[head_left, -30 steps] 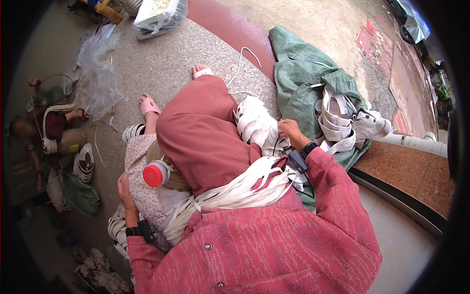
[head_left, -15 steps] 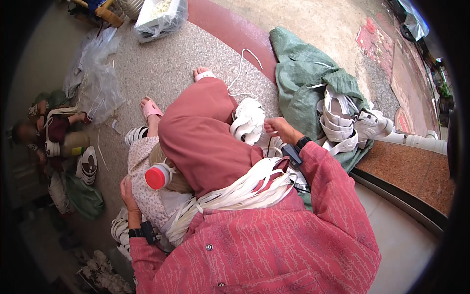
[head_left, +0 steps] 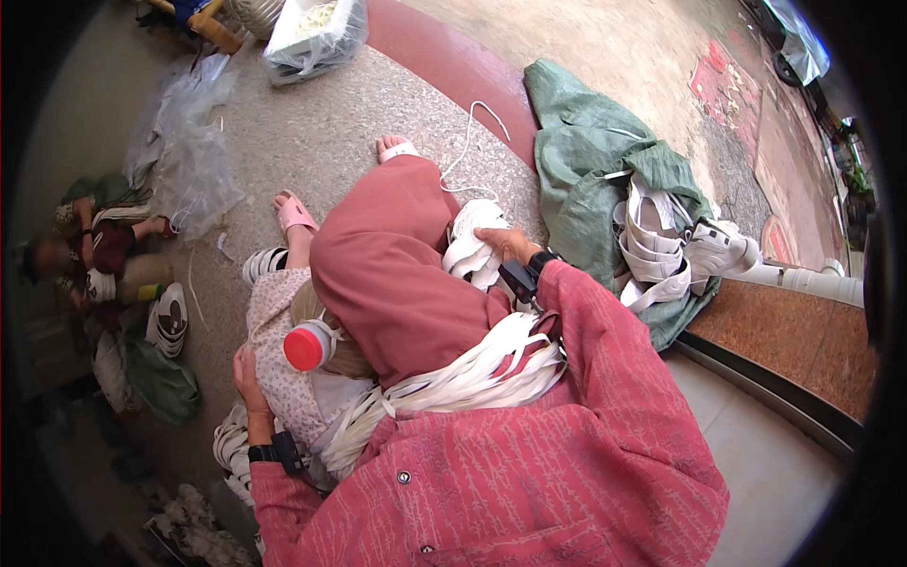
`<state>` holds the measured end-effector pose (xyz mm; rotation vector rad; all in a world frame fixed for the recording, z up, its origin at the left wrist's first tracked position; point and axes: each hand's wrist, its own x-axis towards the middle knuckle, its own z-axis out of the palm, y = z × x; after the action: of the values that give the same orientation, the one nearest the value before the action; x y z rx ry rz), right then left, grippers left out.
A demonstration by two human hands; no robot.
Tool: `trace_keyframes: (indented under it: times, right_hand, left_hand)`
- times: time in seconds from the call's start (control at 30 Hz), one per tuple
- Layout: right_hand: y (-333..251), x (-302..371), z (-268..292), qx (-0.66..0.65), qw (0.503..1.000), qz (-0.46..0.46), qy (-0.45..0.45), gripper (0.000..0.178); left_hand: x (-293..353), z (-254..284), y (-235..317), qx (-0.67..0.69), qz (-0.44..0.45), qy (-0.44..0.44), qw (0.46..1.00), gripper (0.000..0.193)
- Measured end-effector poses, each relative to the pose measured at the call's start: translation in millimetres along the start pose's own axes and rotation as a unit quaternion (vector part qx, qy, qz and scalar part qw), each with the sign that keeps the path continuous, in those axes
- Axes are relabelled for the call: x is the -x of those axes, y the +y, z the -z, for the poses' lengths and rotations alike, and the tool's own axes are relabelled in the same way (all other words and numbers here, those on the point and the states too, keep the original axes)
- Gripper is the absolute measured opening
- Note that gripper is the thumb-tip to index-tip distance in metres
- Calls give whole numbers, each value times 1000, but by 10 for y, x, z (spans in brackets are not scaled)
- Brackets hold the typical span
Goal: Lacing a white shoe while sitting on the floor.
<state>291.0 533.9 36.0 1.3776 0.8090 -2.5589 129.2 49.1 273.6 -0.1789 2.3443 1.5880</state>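
My right hand reaches past my raised knee and closes on a stack of white shoe uppers. Its fingertips curl over the stack's edge; the thumb is mostly hidden. My left hand rests with fingers stretched along the side of a flower-patterned cloth, and nothing shows in it. A bundle of white laces lies across my lap, tied near the middle. Left of my knee stands a bottle with a red cap, partly wrapped by something white.
A green woven sack lies at right, with stacked white shoes on it. More white uppers sit by my left forearm. A plastic-lined white box stands ahead. Another person works at far left near a clear plastic bag.
My right hand has moved left and slightly forward, from beside the white uppers onto them, and its fingers have closed on the edge. The left hand has stayed nearly still.
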Motion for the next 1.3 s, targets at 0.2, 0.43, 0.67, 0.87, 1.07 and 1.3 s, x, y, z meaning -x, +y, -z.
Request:
trace_keyframes:
  times: [0.2,0.43,0.67,0.87,1.07,1.3]
  right_hand:
    - [-192,934,-176,-9,998,57,-30,44]
    - [-898,1828,-63,21,956,288,-55,44]
    - [-1635,2539,-21,-95,887,427,-149,56]
    - [-2050,3403,-620,-79,810,494,-306,47]
    - [-1693,3885,-1674,130,772,594,-185,44]
    - [-1012,3854,-2628,157,671,700,-186,47]
  left_hand:
    - [-13,80,-77,9,-2,-7,1000,45]
    - [-4,35,-29,18,2,2,1000,47]
    - [-61,80,-64,0,-12,-18,1000,48]
    - [-233,144,312,-276,-162,-38,947,51]
    - [1020,-803,2351,-166,-409,-181,879,88]
    - [1718,-1565,2684,-307,-587,12,749,120]
